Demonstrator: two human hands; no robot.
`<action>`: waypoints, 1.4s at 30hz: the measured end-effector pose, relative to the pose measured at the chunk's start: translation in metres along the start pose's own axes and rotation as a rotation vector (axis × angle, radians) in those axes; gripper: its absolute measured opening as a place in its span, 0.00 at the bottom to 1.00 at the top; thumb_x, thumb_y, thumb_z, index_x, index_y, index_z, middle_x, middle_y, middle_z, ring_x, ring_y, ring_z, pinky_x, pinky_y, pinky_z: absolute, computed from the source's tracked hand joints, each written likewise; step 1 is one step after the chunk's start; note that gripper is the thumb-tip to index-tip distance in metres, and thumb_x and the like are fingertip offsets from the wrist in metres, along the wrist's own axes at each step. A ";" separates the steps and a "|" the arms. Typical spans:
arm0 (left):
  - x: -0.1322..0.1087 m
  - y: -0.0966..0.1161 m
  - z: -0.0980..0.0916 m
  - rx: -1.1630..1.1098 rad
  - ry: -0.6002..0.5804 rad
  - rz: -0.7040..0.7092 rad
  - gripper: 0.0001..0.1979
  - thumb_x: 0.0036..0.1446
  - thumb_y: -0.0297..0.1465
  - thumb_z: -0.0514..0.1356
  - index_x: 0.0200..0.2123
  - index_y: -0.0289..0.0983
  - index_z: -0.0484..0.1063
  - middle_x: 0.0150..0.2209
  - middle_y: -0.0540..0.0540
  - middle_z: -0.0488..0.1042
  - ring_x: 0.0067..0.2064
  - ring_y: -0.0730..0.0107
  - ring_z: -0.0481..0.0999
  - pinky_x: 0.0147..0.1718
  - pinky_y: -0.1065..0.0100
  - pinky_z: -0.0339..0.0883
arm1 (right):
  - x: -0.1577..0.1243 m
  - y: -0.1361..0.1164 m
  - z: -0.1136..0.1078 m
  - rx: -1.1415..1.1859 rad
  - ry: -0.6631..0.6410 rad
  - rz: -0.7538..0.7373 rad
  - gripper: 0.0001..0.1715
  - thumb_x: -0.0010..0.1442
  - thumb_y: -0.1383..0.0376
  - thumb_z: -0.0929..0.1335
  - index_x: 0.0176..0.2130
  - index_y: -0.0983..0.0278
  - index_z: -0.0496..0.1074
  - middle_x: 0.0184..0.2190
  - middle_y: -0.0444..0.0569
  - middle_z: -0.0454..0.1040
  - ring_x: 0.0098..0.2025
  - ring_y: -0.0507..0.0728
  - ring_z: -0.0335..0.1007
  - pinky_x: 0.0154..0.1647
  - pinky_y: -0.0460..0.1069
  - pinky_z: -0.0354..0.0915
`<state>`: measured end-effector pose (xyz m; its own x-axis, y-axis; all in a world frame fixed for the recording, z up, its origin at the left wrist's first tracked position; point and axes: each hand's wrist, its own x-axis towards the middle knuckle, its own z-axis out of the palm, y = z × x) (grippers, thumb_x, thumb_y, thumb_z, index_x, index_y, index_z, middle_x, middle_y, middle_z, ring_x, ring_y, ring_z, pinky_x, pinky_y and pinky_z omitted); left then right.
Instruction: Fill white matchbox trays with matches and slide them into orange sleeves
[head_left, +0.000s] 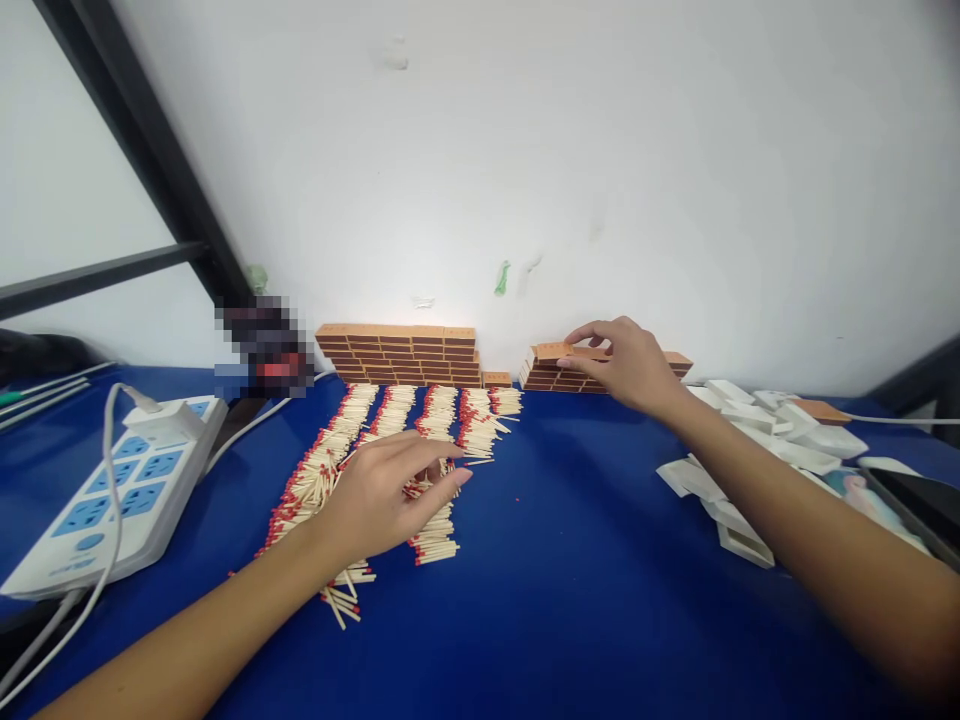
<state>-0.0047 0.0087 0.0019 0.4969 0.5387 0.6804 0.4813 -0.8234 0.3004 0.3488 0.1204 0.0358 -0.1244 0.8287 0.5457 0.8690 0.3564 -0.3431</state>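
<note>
Head view: right hand (634,365) is pinching an orange-topped matchbox (553,351) between thumb and forefinger, on top of the low stack (547,379), left end, near the wall (450,150). Left hand (382,490) is hanging over the match rows (439,415), fingers curving loosely, thumb and forefinger parting, nothing visible between; contact I'm not able to tell. Rows are running across the blue table (570,600) toward a taller stack (397,355). White trays (821,440) are lying heaped beside the right forearm.
</note>
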 end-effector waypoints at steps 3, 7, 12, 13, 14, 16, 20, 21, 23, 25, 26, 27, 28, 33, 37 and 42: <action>0.001 -0.002 -0.001 0.014 -0.006 0.001 0.06 0.70 0.32 0.63 0.45 0.37 0.79 0.30 0.50 0.80 0.30 0.72 0.78 0.31 0.68 0.71 | 0.009 0.008 0.015 0.025 0.021 0.023 0.18 0.62 0.51 0.75 0.42 0.63 0.82 0.41 0.56 0.82 0.45 0.67 0.75 0.46 0.60 0.69; 0.000 -0.004 -0.001 0.034 0.010 0.034 0.05 0.70 0.31 0.63 0.44 0.37 0.79 0.30 0.50 0.79 0.29 0.72 0.77 0.30 0.68 0.70 | 0.010 0.023 0.031 0.058 0.078 -0.083 0.19 0.64 0.49 0.74 0.42 0.62 0.82 0.43 0.56 0.82 0.48 0.68 0.75 0.48 0.62 0.70; -0.003 -0.003 0.003 0.017 -0.031 0.055 0.06 0.70 0.31 0.63 0.44 0.36 0.79 0.29 0.49 0.78 0.29 0.70 0.77 0.31 0.67 0.71 | 0.007 0.029 0.040 0.075 0.158 -0.115 0.17 0.64 0.52 0.74 0.43 0.62 0.81 0.42 0.57 0.77 0.43 0.66 0.75 0.47 0.62 0.72; -0.003 -0.003 0.003 0.014 -0.031 0.057 0.06 0.70 0.31 0.63 0.44 0.36 0.79 0.29 0.49 0.78 0.29 0.70 0.77 0.31 0.67 0.71 | 0.006 0.026 0.040 0.062 0.167 -0.117 0.16 0.64 0.53 0.74 0.43 0.63 0.81 0.42 0.56 0.76 0.43 0.66 0.74 0.47 0.62 0.72; -0.003 -0.003 0.003 0.013 -0.031 0.056 0.06 0.70 0.31 0.63 0.44 0.36 0.79 0.29 0.49 0.79 0.29 0.70 0.77 0.31 0.67 0.71 | 0.004 0.022 0.040 0.040 0.184 -0.129 0.16 0.65 0.54 0.74 0.44 0.63 0.80 0.42 0.57 0.76 0.44 0.66 0.74 0.48 0.62 0.72; -0.003 -0.004 0.003 0.015 -0.036 0.043 0.06 0.70 0.31 0.63 0.44 0.37 0.79 0.30 0.49 0.79 0.30 0.70 0.77 0.32 0.67 0.72 | -0.001 0.009 0.041 -0.011 0.224 -0.173 0.15 0.66 0.55 0.72 0.46 0.63 0.79 0.43 0.57 0.75 0.48 0.68 0.72 0.51 0.62 0.70; -0.004 -0.006 0.002 0.031 -0.044 0.017 0.06 0.70 0.31 0.62 0.44 0.37 0.80 0.30 0.48 0.79 0.30 0.69 0.77 0.31 0.67 0.71 | -0.015 -0.026 0.045 -0.042 0.033 -0.299 0.09 0.70 0.62 0.68 0.41 0.62 0.78 0.38 0.54 0.76 0.46 0.65 0.72 0.48 0.58 0.67; -0.004 -0.006 0.002 0.032 -0.043 0.016 0.06 0.70 0.31 0.62 0.44 0.37 0.80 0.29 0.49 0.78 0.30 0.69 0.77 0.31 0.67 0.70 | -0.018 -0.033 0.046 -0.047 -0.067 -0.317 0.09 0.70 0.63 0.68 0.39 0.62 0.77 0.37 0.54 0.76 0.44 0.64 0.72 0.45 0.57 0.67; -0.004 -0.006 0.002 0.034 -0.038 0.021 0.06 0.69 0.30 0.63 0.44 0.37 0.80 0.29 0.49 0.78 0.29 0.70 0.76 0.30 0.67 0.70 | -0.024 -0.043 0.042 -0.063 -0.244 -0.306 0.09 0.69 0.64 0.68 0.37 0.62 0.77 0.35 0.52 0.76 0.40 0.62 0.73 0.40 0.54 0.65; -0.003 -0.005 0.001 0.037 -0.032 0.031 0.05 0.69 0.30 0.63 0.44 0.37 0.80 0.29 0.50 0.78 0.29 0.71 0.76 0.30 0.67 0.69 | -0.029 -0.042 0.029 -0.074 -0.369 -0.242 0.08 0.68 0.63 0.69 0.37 0.62 0.78 0.33 0.50 0.77 0.36 0.60 0.73 0.37 0.53 0.63; -0.003 -0.004 0.001 0.040 -0.025 0.040 0.05 0.69 0.29 0.63 0.43 0.37 0.80 0.29 0.50 0.78 0.29 0.71 0.75 0.30 0.68 0.69 | -0.033 -0.038 0.018 -0.078 -0.415 -0.194 0.08 0.68 0.62 0.69 0.37 0.61 0.78 0.33 0.49 0.78 0.35 0.59 0.73 0.36 0.53 0.63; -0.003 -0.003 0.001 0.041 -0.016 0.051 0.05 0.69 0.29 0.63 0.43 0.37 0.80 0.29 0.50 0.78 0.28 0.72 0.75 0.30 0.68 0.68 | -0.036 -0.030 0.005 -0.082 -0.460 -0.146 0.09 0.68 0.60 0.70 0.37 0.60 0.78 0.33 0.49 0.79 0.33 0.58 0.73 0.35 0.52 0.63; -0.003 -0.002 0.002 0.040 -0.010 0.061 0.05 0.69 0.28 0.63 0.43 0.37 0.80 0.29 0.50 0.78 0.28 0.72 0.75 0.30 0.68 0.68 | -0.041 -0.020 -0.009 -0.099 -0.485 -0.081 0.11 0.68 0.58 0.70 0.36 0.60 0.79 0.32 0.49 0.79 0.33 0.58 0.73 0.35 0.52 0.63; -0.002 0.005 0.005 0.035 -0.021 0.111 0.04 0.68 0.27 0.64 0.43 0.36 0.80 0.26 0.51 0.76 0.28 0.72 0.74 0.29 0.68 0.68 | -0.066 0.046 -0.063 -0.328 -0.368 0.281 0.12 0.67 0.55 0.71 0.37 0.60 0.79 0.38 0.54 0.82 0.35 0.62 0.74 0.34 0.55 0.61; -0.001 0.009 0.008 0.035 -0.027 0.124 0.04 0.67 0.26 0.64 0.43 0.36 0.80 0.26 0.51 0.76 0.27 0.73 0.74 0.29 0.69 0.68 | -0.073 0.075 -0.058 -0.473 -0.437 0.362 0.15 0.66 0.55 0.72 0.33 0.63 0.77 0.37 0.59 0.81 0.35 0.63 0.73 0.35 0.55 0.58; 0.002 0.009 0.008 0.028 0.000 0.088 0.04 0.67 0.26 0.64 0.42 0.37 0.80 0.27 0.52 0.77 0.27 0.75 0.74 0.28 0.70 0.67 | -0.070 0.068 -0.042 -0.538 -0.436 0.358 0.11 0.65 0.64 0.72 0.31 0.64 0.75 0.38 0.61 0.79 0.36 0.63 0.71 0.33 0.54 0.54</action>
<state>0.0063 0.0037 0.0002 0.5383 0.4641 0.7035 0.4556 -0.8625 0.2204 0.4369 0.0688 0.0063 0.1275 0.9883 0.0836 0.9907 -0.1310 0.0375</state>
